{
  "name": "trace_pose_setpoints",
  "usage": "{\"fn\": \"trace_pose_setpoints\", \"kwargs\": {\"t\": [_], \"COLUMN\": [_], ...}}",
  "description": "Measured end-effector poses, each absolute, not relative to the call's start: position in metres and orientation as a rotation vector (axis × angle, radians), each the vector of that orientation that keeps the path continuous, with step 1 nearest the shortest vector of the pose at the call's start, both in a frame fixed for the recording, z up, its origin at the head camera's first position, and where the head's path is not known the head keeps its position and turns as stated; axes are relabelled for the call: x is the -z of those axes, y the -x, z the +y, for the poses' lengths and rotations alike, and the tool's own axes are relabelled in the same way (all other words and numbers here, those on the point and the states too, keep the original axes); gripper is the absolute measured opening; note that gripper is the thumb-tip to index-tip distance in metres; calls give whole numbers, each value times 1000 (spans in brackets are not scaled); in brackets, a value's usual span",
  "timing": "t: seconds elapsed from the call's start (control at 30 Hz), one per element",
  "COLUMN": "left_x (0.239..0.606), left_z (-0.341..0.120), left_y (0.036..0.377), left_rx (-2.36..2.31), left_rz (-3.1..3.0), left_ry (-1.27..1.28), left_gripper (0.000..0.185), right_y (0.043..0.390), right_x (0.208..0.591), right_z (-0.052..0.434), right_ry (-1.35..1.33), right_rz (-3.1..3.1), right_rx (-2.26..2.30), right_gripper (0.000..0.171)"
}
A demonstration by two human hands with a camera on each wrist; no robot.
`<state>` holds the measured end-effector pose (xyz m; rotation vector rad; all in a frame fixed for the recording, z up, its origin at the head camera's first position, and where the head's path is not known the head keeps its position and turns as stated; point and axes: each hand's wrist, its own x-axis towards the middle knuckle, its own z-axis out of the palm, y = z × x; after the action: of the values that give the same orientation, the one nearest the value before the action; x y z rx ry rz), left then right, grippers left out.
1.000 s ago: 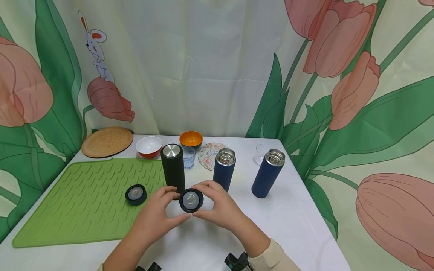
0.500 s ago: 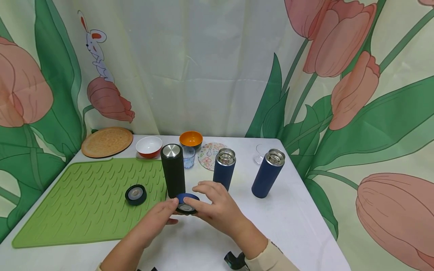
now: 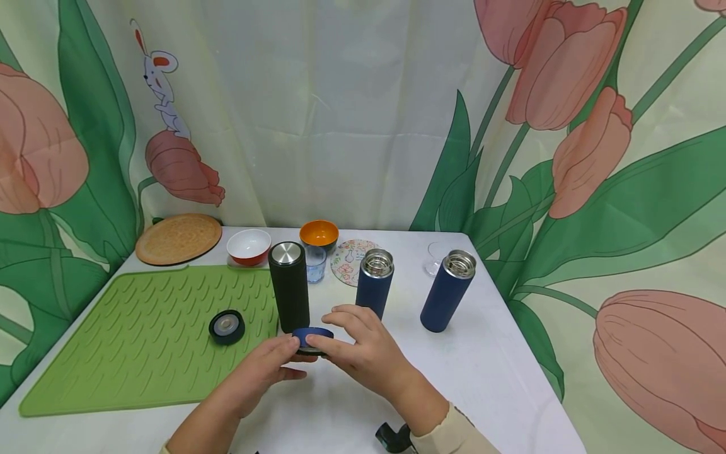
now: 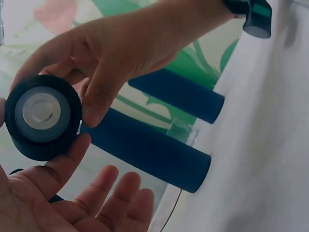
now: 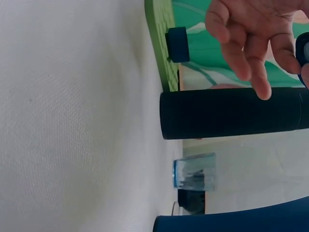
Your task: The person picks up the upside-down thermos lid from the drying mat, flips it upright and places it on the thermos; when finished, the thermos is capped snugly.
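Observation:
A blue bottle lid point(image 3: 313, 332) with a black rim is pinched between both hands in front of the dark bottle. My left hand point(image 3: 263, 369) grips its left side between thumb and forefinger, the other fingers spread below. On the other side my right hand point(image 3: 368, 356) pinches it with the thumb on the near side. The lid's pale round inner side point(image 4: 41, 111) faces the left wrist camera. Behind the hands stands a black bottle point(image 3: 289, 287) with a steel top. Two blue bottles, a middle one point(image 3: 374, 290) and a right one point(image 3: 448, 293), stand upright, uncapped.
A second lid point(image 3: 227, 326) lies underside up on the green mat point(image 3: 142, 340). Along the back are a round board point(image 3: 179, 238), a red-and-white bowl point(image 3: 249, 244), an orange bowl point(image 3: 319, 233), a glass point(image 3: 315, 265), a patterned disc point(image 3: 347, 261) and a stemmed glass point(image 3: 433, 257).
The lid has been tipped from its underside facing the head camera to its blue top facing up. Both hands have shifted their hold with it. The bottles have not moved.

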<state>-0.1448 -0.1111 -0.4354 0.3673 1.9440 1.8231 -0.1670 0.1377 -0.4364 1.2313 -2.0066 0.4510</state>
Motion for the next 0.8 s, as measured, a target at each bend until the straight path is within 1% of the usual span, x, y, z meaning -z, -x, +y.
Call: {"fn": "trace_pose_setpoints", "kwargs": {"t": [0.17,0.33,0.5,0.6,0.8], "left_x": [433,434,440,442,441], "left_z": [-109,-105,-100,-97,-91], "left_y": [143,140,137,136,134], "left_rx": [-1908,-1951,-1989,-2013,-1932], "left_rz": [1944,2180,2374,2391,2419], "left_ry": [-331,-297,-454,-530,-476], "left_gripper": [51,41,46,50,55], "right_y": [167,165,159,158,158], "right_x": [437,437,433,431,430], "right_z": [137,138,138,139,140], "right_ry": [-1234,-1177,-944,-893,-947], "right_rz": [-2014,-2107,-2318,-2381,-2369], "right_rx": [-504,-856,-1267,-1393,-1442], "right_gripper": [63,60,72,74,62]}}
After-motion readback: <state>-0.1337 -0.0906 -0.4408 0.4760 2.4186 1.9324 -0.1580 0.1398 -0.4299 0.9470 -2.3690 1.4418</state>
